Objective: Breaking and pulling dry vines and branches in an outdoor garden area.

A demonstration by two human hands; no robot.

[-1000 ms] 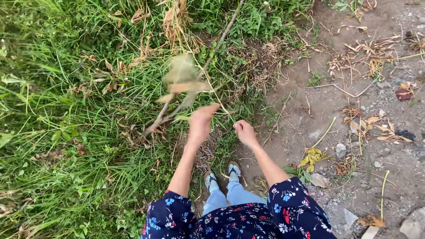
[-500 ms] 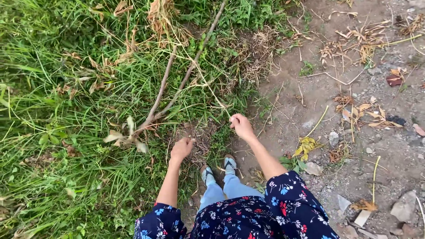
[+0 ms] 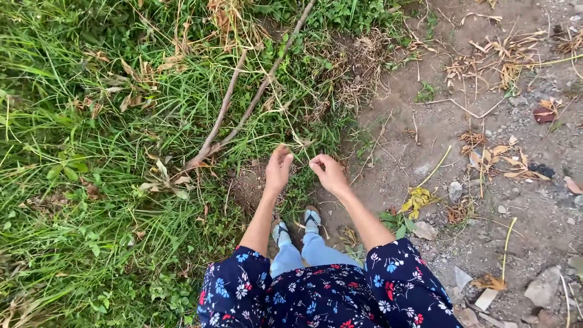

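Note:
I stand at the edge of a grass patch, in a dark floral top, blue trousers and sandals. My right hand (image 3: pixel 328 174) is pinched on a thin dry stem (image 3: pixel 299 143) that runs up into the grass. My left hand (image 3: pixel 278 169) is raised just beside it, fingers curved and apart, close to the same stem and holding nothing. A small clump of pale dry leaves (image 3: pixel 164 180) lies on the grass to the left of my hands.
A long forked dry branch (image 3: pixel 238 108) lies across the tall grass ahead. To the right is bare dirt ground (image 3: pixel 437 146) with stones, dry leaves, a yellow leaf (image 3: pixel 417 198) and scattered twigs. My sandalled feet (image 3: pixel 296 226) stand below the hands.
My left hand tossed a clump of dry plant matter onto the grass at the left, dropped low, then rose beside the right hand. The right hand stayed on the stem.

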